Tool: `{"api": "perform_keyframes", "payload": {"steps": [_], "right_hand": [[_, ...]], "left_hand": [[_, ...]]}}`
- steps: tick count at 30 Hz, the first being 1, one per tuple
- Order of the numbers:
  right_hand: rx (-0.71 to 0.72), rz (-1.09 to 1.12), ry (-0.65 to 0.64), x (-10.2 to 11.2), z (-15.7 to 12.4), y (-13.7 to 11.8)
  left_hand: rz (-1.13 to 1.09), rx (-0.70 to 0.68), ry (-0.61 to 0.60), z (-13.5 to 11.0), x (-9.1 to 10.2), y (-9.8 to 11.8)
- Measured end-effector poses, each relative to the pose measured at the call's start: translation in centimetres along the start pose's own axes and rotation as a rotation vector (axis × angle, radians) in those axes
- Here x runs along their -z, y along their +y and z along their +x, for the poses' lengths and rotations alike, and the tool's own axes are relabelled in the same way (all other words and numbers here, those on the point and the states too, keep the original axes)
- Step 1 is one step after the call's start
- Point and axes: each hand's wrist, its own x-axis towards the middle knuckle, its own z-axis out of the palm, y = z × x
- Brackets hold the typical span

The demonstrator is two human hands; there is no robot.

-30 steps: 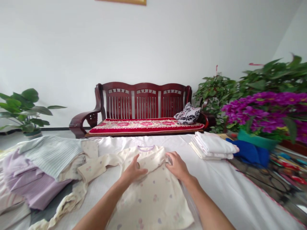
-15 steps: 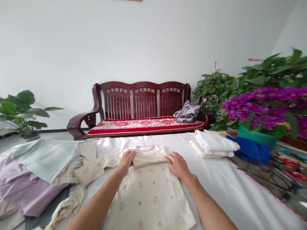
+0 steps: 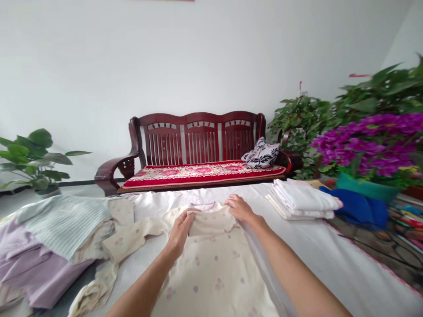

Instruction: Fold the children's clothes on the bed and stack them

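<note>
A cream long-sleeved top [image 3: 214,268] with small hearts and cherries and a lavender neckband lies flat in front of me. Its right-side sleeve [image 3: 211,223] is folded across the chest below the neck, while the left-side sleeve [image 3: 130,235] stretches out to the left. My left hand [image 3: 181,229] has its fingers closed on the folded sleeve's end, close to the left shoulder. At the right shoulder fold, my right hand [image 3: 243,208] grips the fabric with fingers bent; the fingertips are partly hidden.
Under the top spreads a white cloth [image 3: 307,255]. Loose clothes [image 3: 56,246] pile up at left; a folded stack [image 3: 302,200] sits at right. Beyond are a blue cloth [image 3: 360,204], purple flowers [image 3: 373,143] and a wooden bench [image 3: 201,136] with a cushion [image 3: 261,154].
My right hand has moved up from the side of the folded sleeve to the shoulder. My left hand has shifted slightly inward over the sleeve's end. The view has turned slightly left.
</note>
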Motion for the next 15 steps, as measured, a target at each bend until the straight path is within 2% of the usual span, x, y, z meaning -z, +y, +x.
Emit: {"api": "perform_keyframes", "payload": {"steps": [3,6,11,15], "right_hand": [[0.000,0.011,0.009,0.1,0.4,0.1],[-0.078,0.018,0.072,0.3,0.5,0.5],[-0.216,-0.004,0.157,0.1,0.2,1.1],[-0.235,-0.013,0.211,-0.1,-0.8,0.3]], "left_hand": [[-0.034,-0.019,0.017,0.7,-0.2,0.3],[-0.014,0.000,0.048,2.1,-0.4,0.1],[0.427,0.082,0.202,5.3,0.0,-1.9],[0.585,0.112,0.225,7.0,1.0,-3.2]]}}
